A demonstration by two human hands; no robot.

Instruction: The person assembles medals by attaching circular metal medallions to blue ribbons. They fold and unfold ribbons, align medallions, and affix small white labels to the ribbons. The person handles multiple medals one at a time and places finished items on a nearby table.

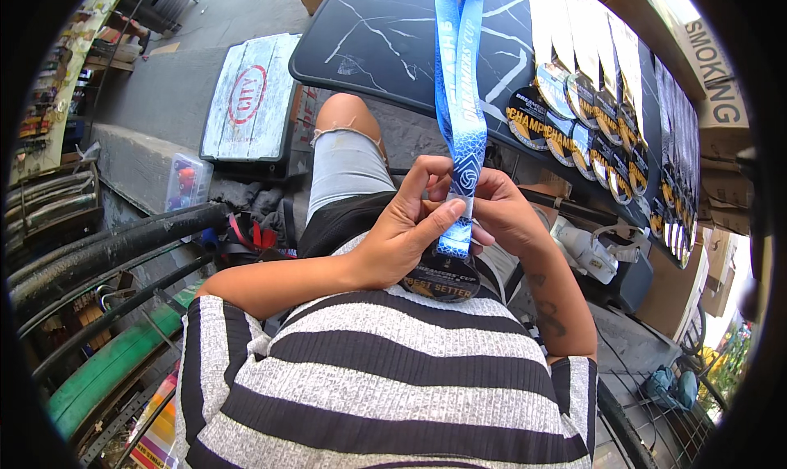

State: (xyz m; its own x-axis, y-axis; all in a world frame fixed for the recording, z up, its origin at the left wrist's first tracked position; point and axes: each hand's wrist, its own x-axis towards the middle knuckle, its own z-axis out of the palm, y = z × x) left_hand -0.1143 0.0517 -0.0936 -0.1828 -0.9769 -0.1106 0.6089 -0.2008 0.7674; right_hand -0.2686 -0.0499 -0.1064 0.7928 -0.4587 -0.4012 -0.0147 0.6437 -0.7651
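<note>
A blue patterned medal ribbon [461,116] runs from the dark table down to my lap. My left hand [414,215] pinches its lower part, thumb lying across the front of the band. Fingers of my right hand [504,211] are curled at the ribbon's right edge, partly behind it, and close on it too. Below my hands a round black medal [443,279] with gold-coloured lettering hangs at the ribbon's end, against my striped shirt. The fingertips behind the ribbon are hidden.
The black marble-patterned table [369,38] stands ahead. On its right lie several round medals [574,129] with white ribbons, and more with dark ribbons [680,133]. A whitewashed wooden-look box [250,100] is at left, near a clear plastic case [188,182]. Cardboard boxes [713,84] stack at far right.
</note>
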